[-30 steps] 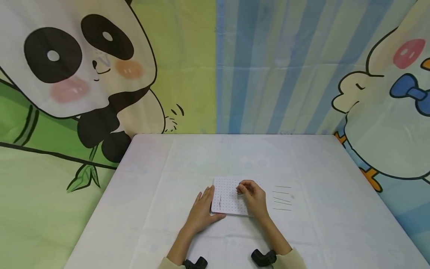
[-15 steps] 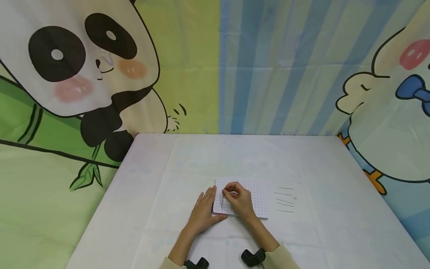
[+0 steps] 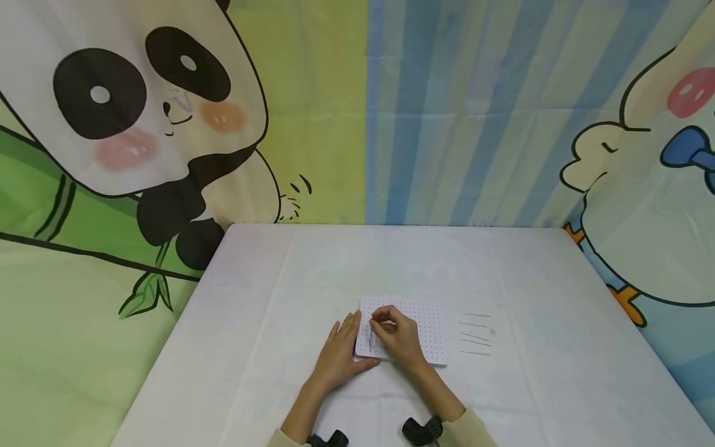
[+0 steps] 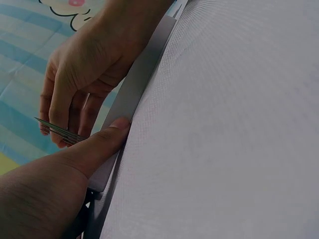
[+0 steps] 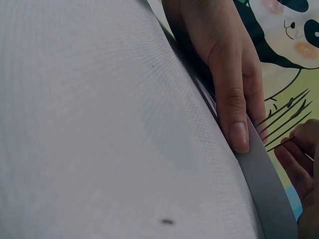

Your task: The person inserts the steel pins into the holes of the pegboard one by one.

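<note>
A white board dotted with rows of small holes (image 3: 427, 329) lies on the table. My left hand (image 3: 337, 349) rests along its left side, fingers straight, with the thumb (image 4: 107, 139) against the front edge. Over the board's left part, my right hand (image 3: 398, 333) pinches a thin dark needle (image 5: 281, 143) between thumb and fingertips. Several upright needles (image 5: 281, 117) stand in a row there, close beside the pinched one. In the head view the right fingers partly cover this row.
Several more needles (image 3: 475, 334) lie roughly parallel on the white table (image 3: 301, 267), right of the board. A cloth wall with a cartoon panda (image 3: 212, 124) and blue stripes rises behind the table.
My right hand has moved left from the board's middle to the row of needles, then stayed nearly still. The left hand has kept its place at the board.
</note>
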A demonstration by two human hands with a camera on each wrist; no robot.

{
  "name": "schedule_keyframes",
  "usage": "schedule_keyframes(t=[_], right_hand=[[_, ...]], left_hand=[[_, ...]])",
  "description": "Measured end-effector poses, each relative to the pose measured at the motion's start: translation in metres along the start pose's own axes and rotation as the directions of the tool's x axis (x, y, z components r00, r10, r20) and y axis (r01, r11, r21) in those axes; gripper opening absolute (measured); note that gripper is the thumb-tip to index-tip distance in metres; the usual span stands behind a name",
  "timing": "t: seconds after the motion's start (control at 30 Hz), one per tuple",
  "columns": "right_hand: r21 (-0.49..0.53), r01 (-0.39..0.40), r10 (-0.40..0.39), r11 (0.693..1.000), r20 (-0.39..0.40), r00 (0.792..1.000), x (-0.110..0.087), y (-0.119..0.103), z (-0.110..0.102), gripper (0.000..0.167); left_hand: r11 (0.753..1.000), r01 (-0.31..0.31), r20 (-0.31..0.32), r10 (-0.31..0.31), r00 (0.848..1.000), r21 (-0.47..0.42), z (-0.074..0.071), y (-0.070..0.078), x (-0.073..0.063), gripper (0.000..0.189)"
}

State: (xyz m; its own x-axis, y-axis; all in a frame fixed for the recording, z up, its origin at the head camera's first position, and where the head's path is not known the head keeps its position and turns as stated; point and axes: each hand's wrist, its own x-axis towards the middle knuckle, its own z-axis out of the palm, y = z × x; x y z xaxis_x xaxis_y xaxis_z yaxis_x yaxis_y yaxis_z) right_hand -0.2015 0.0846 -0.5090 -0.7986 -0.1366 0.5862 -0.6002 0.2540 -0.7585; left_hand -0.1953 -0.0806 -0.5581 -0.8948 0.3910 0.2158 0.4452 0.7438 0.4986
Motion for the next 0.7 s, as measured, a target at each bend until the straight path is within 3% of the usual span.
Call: schedule_keyframes(t=[0.27, 0.37, 0.53, 0.7], right_hand=[[-0.021, 0.046, -0.046, 0.999, 0.01, 0.999, 0.0, 0.001, 0.001, 0.012], [-0.01, 0.04, -0.04, 0.999, 0.012, 0.999, -0.002, 0.011, 0.002, 0.012], [0.028, -0.012, 0.011, 1.0, 0.043, 0.999, -0.002, 0.015, 0.001, 0.008], [0.062, -0.046, 0.041, 0.997, 0.072, 0.997, 0.0, 0.003, -0.003, 0.007]], left_hand=[[1.0, 0.018, 0.016, -0.018, 1.0, -0.007, -0.001, 0.0, 0.0, 0.104], [1.0, 0.013, 0.015, -0.013, 1.0, -0.002, -0.001, 0.0, 0.0, 0.103], [1.0, 0.012, 0.018, -0.011, 1.0, -0.013, -0.001, 0.0, -0.001, 0.104], [1.0, -0.002, 0.01, 0.002, 1.0, -0.008, 0.0, 0.0, -0.001, 0.103]])
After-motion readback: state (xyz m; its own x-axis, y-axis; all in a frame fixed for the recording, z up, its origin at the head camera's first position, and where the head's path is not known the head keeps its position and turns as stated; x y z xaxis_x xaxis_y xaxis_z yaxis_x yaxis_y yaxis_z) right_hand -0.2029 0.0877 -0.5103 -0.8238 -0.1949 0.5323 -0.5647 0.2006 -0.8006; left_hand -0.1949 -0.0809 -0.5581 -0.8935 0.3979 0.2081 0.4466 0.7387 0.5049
